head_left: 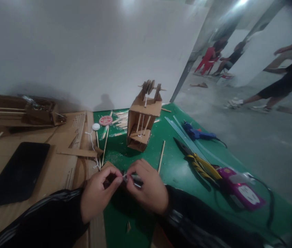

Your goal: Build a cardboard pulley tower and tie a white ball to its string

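My left fingers [115, 179] are pinched together on a small brown cardboard scrap [107, 167] at the near edge of the green tabletop [176, 168], and my right fingers [132, 172] are curled shut around a slim grey tool [135, 179] (a pen or a blade, too blurred to tell). The tool's tip meets the scrap right between my two hands. My left hand [96, 194] and right hand [148, 189] sit almost touching, both wrists in dark striped sleeves.

Just beyond my right knuckles lies a thin wooden stick [161, 156], pointing away from me. Farther on stands a small cardboard tower [142, 120], upright, with sticks and white string inside it and a wheel-like part on top. Left of the tower lie a bundle of sticks [121, 120], a red round lid [106, 120] and a white disc [96, 126] with string trailing toward me.

To the right lie yellow-handled pliers [199, 163], a blue glue gun [198, 133] farther off, and a pink device [241, 187] with a black cable nearer.

To the left, on brown cardboard sheets [65, 162], rests a black flat tablet [17, 174].

Far right, other people sit and stand on the floor.
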The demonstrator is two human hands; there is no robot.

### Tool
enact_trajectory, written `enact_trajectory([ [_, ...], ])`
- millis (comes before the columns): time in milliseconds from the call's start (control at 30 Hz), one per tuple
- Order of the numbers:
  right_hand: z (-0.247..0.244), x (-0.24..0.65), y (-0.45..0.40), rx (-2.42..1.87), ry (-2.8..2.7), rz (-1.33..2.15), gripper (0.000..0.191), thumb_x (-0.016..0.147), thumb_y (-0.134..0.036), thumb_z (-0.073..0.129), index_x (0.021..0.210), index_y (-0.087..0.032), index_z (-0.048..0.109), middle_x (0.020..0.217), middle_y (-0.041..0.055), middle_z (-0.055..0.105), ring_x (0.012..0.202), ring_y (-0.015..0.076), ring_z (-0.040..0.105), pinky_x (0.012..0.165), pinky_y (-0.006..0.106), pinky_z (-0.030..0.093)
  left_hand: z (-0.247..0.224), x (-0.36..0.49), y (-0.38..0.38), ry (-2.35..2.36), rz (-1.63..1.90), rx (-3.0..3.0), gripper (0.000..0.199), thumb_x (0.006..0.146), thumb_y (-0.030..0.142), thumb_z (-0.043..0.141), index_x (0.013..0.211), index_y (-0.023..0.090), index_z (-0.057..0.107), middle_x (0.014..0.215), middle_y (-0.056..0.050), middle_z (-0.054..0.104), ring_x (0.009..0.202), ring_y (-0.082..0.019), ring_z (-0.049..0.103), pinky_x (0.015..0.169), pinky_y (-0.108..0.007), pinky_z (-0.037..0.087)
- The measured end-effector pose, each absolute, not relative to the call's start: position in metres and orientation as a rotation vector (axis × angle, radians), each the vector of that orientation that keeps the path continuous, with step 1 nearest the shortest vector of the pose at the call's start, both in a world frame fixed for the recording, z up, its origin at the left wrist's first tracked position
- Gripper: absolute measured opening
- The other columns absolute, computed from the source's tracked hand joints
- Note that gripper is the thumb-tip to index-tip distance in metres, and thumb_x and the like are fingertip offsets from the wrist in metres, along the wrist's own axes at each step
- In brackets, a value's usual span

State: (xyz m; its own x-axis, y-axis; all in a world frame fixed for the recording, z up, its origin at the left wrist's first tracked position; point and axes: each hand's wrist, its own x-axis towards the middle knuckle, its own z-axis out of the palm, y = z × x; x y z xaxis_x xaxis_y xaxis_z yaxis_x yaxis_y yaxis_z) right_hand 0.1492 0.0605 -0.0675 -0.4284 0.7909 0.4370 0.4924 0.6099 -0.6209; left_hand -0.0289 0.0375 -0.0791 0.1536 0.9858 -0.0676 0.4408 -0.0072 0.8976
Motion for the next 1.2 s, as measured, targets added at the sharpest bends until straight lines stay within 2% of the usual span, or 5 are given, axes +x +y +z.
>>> enact_trajectory([
  [333, -0.0655, 0.1524, 0.0599, -0.933, -2.009, 0.915, 0.011, 0.084, -0.01, 0.047, 0.087, -0.021, 0.048, 0.097, 0.004, 0.065, 0.086, 0.0147, 0.061, 0.076, 0.026, 0.046, -0.0821, -0.0296, 0.0361, 1.304, 0.83, 1.585, 0.018, 0.09, 0.036, 0.049, 0.086, 0.02, 0.055, 0.081, -0.003, 0.061, 0.073, -0.016, 0.058, 0.063, -0.024, 0.042],
  [500, -0.0629, 0.1527, 0.059, -1.002, -2.064, 0.949, 0.007, 0.087, -0.014, 0.045, 0.088, -0.021, 0.046, 0.069, -0.0029, 0.056, 0.059, 0.0115, 0.051, 0.056, 0.022, 0.038, -0.078, -0.0302, 0.0348, 1.27, 0.835, 1.627, 0.018, 0.09, 0.036, 0.049, 0.084, 0.02, 0.055, 0.075, -0.001, 0.057, 0.065, -0.014, 0.053, 0.058, -0.023, 0.039],
  [900, -0.066, 0.153, 0.0602, -1.045, -2.059, 0.975, 0.007, 0.087, -0.015, 0.043, 0.084, -0.02, 0.047, 0.078, 0.0008, 0.055, 0.076, 0.0153, 0.049, 0.071, 0.028, 0.038, -0.0783, -0.032, 0.0351, 1.427, 0.786, 1.734, 0.023, 0.088, 0.04, 0.051, 0.082, 0.02, 0.061, 0.059, 0.005, 0.038, 0.054, -0.012, 0.036, 0.053, -0.024, 0.029],
  [1067, -0.0667, 0.1513, 0.0601, -1.001, -1.983, 1.156, 0.006, 0.09, -0.018, 0.039, 0.086, -0.02, 0.042, 0.071, -0.0032, 0.048, 0.062, 0.0112, 0.046, 0.058, 0.023, 0.036, -0.0807, -0.032, 0.035, 1.464, 0.703, 1.689, 0.026, 0.088, 0.043, 0.051, 0.086, 0.021, 0.062, 0.053, 0.008, 0.026, 0.048, -0.011, 0.029, 0.049, -0.023, 0.023],
  [1200, -0.0632, 0.1517, 0.0596, -1.052, -2.034, 1.09, 0.006, 0.086, -0.015, 0.043, 0.084, -0.02, 0.043, 0.065, -0.0051, 0.047, 0.055, 0.0101, 0.044, 0.053, 0.021, 0.033, -0.0824, -0.032, 0.0358, 1.442, 0.725, 1.681, 0.025, 0.088, 0.043, 0.05, 0.086, 0.02, 0.062, 0.052, 0.007, 0.035, 0.049, -0.011, 0.035, 0.049, -0.022, 0.026],
])
